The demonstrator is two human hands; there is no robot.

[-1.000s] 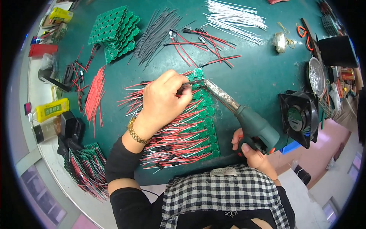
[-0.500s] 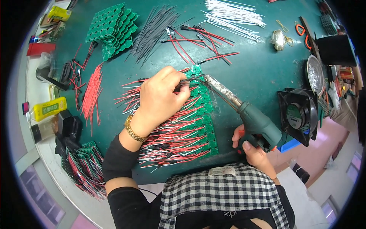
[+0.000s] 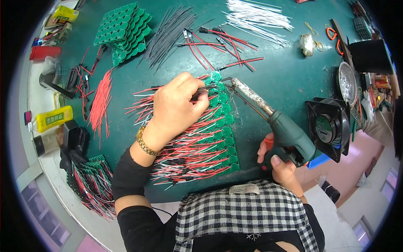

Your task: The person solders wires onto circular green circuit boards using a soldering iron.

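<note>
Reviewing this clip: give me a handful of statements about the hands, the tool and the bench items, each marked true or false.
1. The right hand grips a green soldering gun. True.
2. The left hand rests on the black fan. False: it pinches a wire over the green circuit boards; the fan stands to the right.
3. A bundle of white wires lies at the far edge. True.
4. The left wrist is bare. False: it wears a gold bracelet.

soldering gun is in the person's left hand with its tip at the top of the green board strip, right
Not quite. The head view shows the soldering gun in the right hand, not the left. Its tip does sit at the top of the green board strip, where the left hand pinches a thin wire in its fingers.
</note>
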